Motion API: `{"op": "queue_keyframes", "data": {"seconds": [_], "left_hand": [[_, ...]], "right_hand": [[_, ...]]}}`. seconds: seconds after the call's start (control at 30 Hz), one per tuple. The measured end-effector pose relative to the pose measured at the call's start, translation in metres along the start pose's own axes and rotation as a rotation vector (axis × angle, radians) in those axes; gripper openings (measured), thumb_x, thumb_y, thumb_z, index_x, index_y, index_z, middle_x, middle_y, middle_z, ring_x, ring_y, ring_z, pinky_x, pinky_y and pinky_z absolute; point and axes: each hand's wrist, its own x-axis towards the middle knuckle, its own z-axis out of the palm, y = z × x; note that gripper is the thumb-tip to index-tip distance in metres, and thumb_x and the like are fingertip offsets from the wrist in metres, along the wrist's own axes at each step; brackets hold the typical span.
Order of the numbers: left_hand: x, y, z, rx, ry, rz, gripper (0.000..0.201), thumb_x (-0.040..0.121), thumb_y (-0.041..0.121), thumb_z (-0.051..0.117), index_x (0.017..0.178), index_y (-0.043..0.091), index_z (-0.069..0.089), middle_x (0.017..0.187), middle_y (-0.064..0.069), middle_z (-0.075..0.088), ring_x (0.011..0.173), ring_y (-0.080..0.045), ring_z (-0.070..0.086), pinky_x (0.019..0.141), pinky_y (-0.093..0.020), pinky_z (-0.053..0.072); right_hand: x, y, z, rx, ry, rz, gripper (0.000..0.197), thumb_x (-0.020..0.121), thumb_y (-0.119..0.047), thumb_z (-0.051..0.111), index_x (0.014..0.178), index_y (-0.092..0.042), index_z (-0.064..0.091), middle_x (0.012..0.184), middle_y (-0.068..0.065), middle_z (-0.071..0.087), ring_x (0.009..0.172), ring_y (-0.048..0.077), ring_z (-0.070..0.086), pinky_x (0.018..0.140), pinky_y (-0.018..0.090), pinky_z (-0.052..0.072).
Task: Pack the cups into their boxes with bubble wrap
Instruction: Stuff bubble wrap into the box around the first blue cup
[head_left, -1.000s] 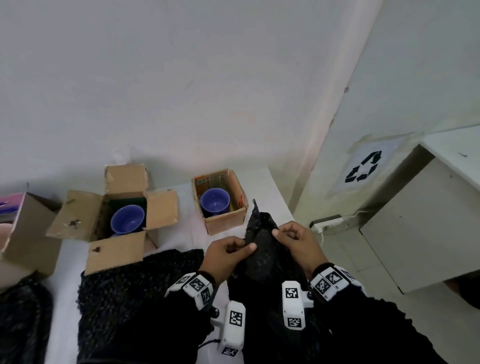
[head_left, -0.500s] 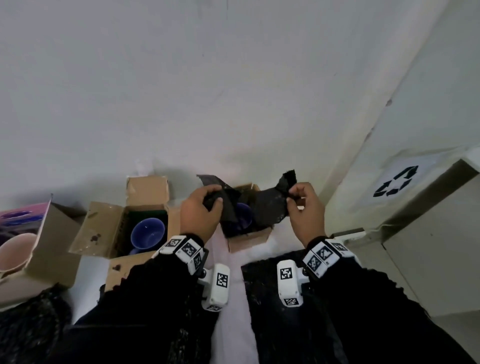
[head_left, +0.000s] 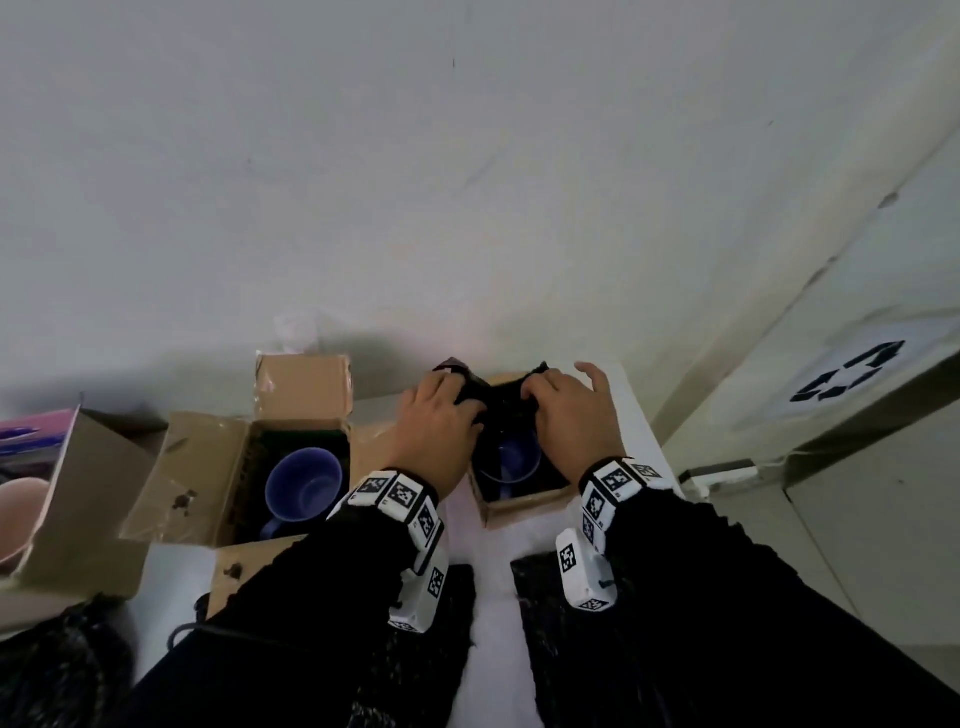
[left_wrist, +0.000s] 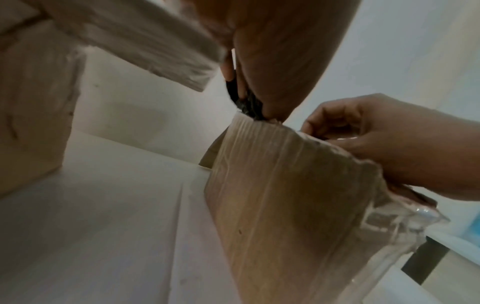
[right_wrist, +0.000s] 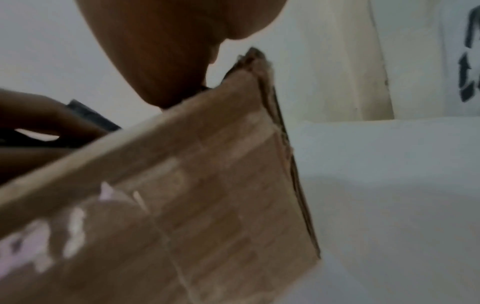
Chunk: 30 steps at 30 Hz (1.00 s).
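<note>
A small cardboard box (head_left: 524, 501) stands at the table's far right with a blue cup (head_left: 506, 460) inside. Both hands hold a piece of black bubble wrap (head_left: 501, 402) over the box's far side, partly down inside it around the cup. My left hand (head_left: 441, 418) grips the wrap's left end with curled fingers. My right hand (head_left: 561, 410) pinches the right end, one finger sticking out. The left wrist view shows the box wall (left_wrist: 285, 205) and a strip of the wrap (left_wrist: 246, 102) under the palm. The right wrist view shows the box (right_wrist: 207, 185) from outside.
A larger open box (head_left: 208, 467) with a second blue cup (head_left: 304, 483) sits to the left. Further left is a box (head_left: 88, 493) with a pink cup (head_left: 15, 514). Black wrap sheets (head_left: 436, 623) (head_left: 556, 623) lie near me. The table's right edge (head_left: 644, 415) is close.
Both hands carried the black wrap from near my body out to the small box, spread it, then lowered it into the box around the cup.
</note>
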Motion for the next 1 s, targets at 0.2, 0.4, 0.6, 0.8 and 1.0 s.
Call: {"op": "queue_keyframes", "data": {"seconds": [0.2,0.4,0.6,0.8,1.0], "left_hand": [[0.008,-0.004,-0.003,0.026,-0.066,0.089,0.077,0.08,0.018,0.063,0.148,0.011,0.026,0.12,-0.006,0.061,0.115,-0.029,0.051,0.1,-0.04,0.035],[0.013,-0.002,0.002,0.206,0.002,0.187,0.039,0.073,0.024,0.063,0.112,0.021,0.066,0.107,-0.004,0.062,0.102,-0.03,0.051,0.089,-0.04,0.028],[0.011,-0.006,0.002,0.257,0.004,0.248,0.009,0.07,0.026,0.069,0.077,0.021,0.071,0.105,-0.003,0.065,0.106,-0.03,0.053,0.094,-0.042,0.029],[0.009,-0.006,0.003,0.259,0.055,0.256,0.058,0.077,0.022,0.066,0.132,0.016,0.05,0.11,-0.002,0.066,0.109,-0.03,0.051,0.097,-0.042,0.029],[0.005,-0.012,0.006,0.286,0.073,0.273,0.025,0.087,0.034,0.049,0.088,0.022,0.071,0.102,-0.001,0.06,0.102,-0.027,0.044,0.087,-0.041,0.033]], "right_hand": [[0.001,-0.015,0.004,-0.199,-0.315,-0.059,0.046,0.081,-0.021,0.038,0.126,-0.012,0.045,0.09,-0.003,0.069,0.101,0.025,0.06,0.114,0.06,-0.006],[-0.001,-0.019,-0.005,-0.198,-0.491,-0.009,0.042,0.08,-0.028,0.046,0.118,-0.011,0.045,0.084,0.0,0.069,0.107,0.03,0.057,0.116,0.055,-0.007],[-0.009,-0.014,-0.018,-0.249,-0.385,-0.122,0.02,0.073,-0.023,0.056,0.09,-0.018,0.064,0.091,0.002,0.066,0.108,0.029,0.051,0.103,0.05,0.018],[-0.015,-0.013,-0.009,-0.195,-0.304,-0.072,0.024,0.077,-0.016,0.05,0.099,-0.018,0.057,0.084,0.0,0.069,0.111,0.027,0.046,0.093,0.046,0.019],[-0.017,-0.011,-0.004,-0.235,-0.16,-0.06,0.022,0.064,-0.011,0.057,0.084,-0.018,0.059,0.078,0.001,0.065,0.089,0.03,0.05,0.074,0.04,0.025]]}}
